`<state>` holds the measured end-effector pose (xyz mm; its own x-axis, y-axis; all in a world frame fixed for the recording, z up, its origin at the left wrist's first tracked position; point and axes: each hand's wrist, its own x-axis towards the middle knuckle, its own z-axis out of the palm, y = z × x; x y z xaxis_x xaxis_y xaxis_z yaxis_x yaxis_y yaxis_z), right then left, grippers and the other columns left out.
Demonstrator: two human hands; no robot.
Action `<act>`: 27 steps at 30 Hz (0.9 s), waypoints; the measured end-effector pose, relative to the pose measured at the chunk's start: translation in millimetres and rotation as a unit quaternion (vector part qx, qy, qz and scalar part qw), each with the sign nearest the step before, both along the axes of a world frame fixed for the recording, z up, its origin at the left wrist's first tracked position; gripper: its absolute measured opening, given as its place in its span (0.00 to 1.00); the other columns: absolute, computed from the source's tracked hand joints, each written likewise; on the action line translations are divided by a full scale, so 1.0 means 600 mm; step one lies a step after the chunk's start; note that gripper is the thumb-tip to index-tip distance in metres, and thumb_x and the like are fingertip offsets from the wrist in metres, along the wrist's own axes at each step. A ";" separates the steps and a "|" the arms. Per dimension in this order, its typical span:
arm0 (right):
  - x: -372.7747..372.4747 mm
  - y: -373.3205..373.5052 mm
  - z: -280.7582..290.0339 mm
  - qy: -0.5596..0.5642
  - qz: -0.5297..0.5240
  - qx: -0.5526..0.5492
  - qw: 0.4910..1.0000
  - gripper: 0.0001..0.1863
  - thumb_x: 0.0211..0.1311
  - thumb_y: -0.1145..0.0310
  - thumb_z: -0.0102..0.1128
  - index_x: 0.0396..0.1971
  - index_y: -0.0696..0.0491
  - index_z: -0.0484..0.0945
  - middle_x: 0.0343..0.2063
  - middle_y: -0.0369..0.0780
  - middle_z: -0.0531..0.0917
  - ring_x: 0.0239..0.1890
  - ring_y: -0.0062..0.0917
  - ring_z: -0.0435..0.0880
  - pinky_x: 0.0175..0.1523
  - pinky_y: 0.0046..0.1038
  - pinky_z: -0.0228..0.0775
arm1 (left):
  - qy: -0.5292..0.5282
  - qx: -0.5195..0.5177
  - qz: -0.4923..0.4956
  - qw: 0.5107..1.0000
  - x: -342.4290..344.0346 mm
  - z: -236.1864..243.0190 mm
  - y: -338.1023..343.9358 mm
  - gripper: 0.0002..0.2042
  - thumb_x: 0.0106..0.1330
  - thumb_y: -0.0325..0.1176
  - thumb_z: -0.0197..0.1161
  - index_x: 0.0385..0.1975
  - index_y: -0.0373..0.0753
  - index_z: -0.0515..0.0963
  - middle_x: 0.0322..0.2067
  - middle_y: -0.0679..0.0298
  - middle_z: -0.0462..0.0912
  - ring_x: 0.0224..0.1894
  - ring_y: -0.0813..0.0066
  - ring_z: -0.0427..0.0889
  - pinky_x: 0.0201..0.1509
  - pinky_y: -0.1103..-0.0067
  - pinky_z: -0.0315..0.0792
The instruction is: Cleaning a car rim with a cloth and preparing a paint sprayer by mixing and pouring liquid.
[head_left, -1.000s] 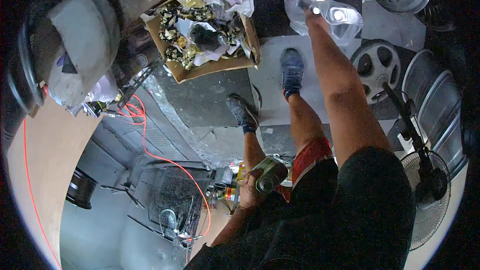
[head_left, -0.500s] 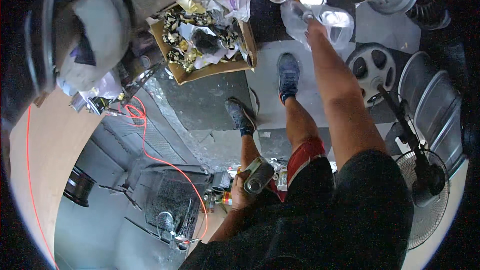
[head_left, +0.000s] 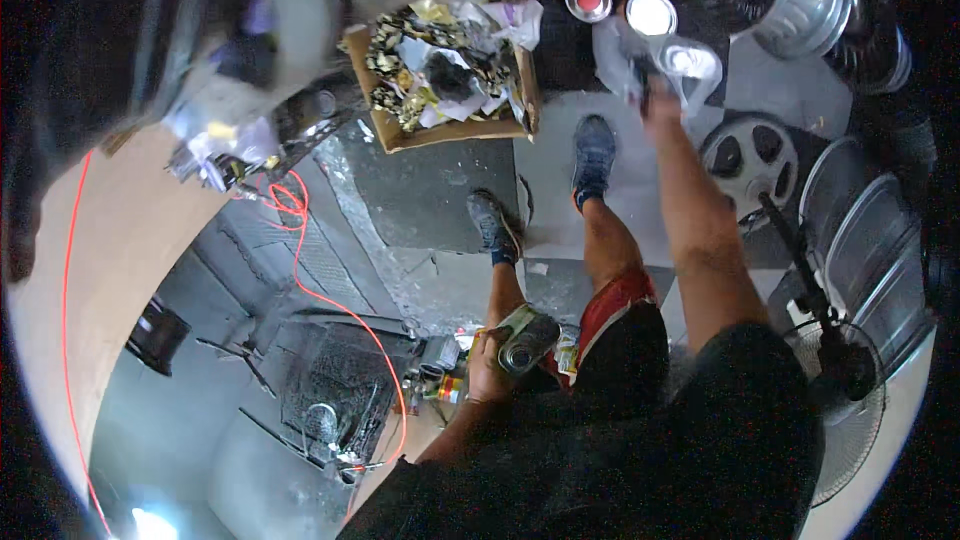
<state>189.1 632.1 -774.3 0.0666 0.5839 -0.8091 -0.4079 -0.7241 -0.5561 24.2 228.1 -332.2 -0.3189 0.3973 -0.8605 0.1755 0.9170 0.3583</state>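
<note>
My left hand [head_left: 488,365] grips a cylindrical metal can [head_left: 525,345], tilted, with greenish printing, at lower center. My right hand [head_left: 660,100] is stretched out at the top right, at the near edge of some clear, crumpled-looking plastic [head_left: 692,65]; its fingers are motion-blurred by a small dark shape, and their grip is unclear. Just beyond the plastic lie a round white lid [head_left: 651,15] and a silver lid with a red center [head_left: 588,2].
A cardboard box [head_left: 455,135] of crumpled paper sits beyond my feet. At right are metal wheel rims [head_left: 800,10], a grey hubcap [head_left: 730,155], curved panels [head_left: 870,250] and a fan [head_left: 840,410]. A red hose [head_left: 360,310] snakes along the left.
My right hand has drawn slightly back relative to the lids and has become blurred. My left hand still holds the can. The whole view has shifted, the box now appearing farther right.
</note>
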 end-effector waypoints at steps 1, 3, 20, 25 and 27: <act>-0.051 -0.046 0.056 -0.155 0.261 -0.067 0.951 0.17 0.62 0.54 0.58 0.42 0.51 0.75 0.27 0.39 0.78 0.21 0.27 0.77 0.25 0.30 0.75 | 0.039 -0.018 0.014 0.999 -0.011 0.024 -0.005 0.15 0.67 0.30 0.48 0.51 0.34 0.72 0.48 0.54 0.76 0.48 0.59 0.77 0.53 0.72 0.71; -0.030 -0.074 0.142 -0.101 0.260 0.020 0.960 0.17 0.58 0.56 0.62 0.39 0.53 0.76 0.27 0.37 0.78 0.25 0.25 0.76 0.32 0.25 0.71 | 0.054 0.010 -0.073 0.996 -0.021 0.052 -0.002 0.17 0.62 0.28 0.51 0.51 0.35 0.71 0.48 0.50 0.75 0.50 0.52 0.75 0.54 0.68 0.71; 0.290 -0.204 0.470 -0.373 0.616 0.199 0.664 0.26 0.48 0.64 0.66 0.48 0.58 0.72 0.41 0.49 0.81 0.38 0.41 0.81 0.44 0.39 0.71 | 0.202 0.194 -0.029 0.960 -0.119 0.226 -0.168 0.26 0.45 0.33 0.69 0.47 0.40 0.70 0.48 0.51 0.74 0.49 0.47 0.73 0.52 0.62 0.70; 0.108 -0.243 0.716 -0.413 0.680 0.155 0.586 0.29 0.46 0.63 0.69 0.49 0.58 0.73 0.32 0.47 0.82 0.35 0.38 0.82 0.41 0.40 0.72 | 0.292 0.140 0.215 0.921 -0.059 0.205 -0.381 0.29 0.42 0.34 0.74 0.47 0.41 0.69 0.45 0.50 0.74 0.48 0.46 0.74 0.52 0.63 0.71; 0.067 -0.248 0.795 -0.422 0.712 0.179 0.532 0.31 0.46 0.62 0.70 0.51 0.58 0.73 0.28 0.48 0.83 0.34 0.39 0.82 0.40 0.41 0.72 | 0.308 0.146 0.276 0.899 -0.010 0.197 -0.481 0.31 0.41 0.34 0.74 0.47 0.41 0.69 0.44 0.50 0.74 0.48 0.46 0.74 0.51 0.63 0.71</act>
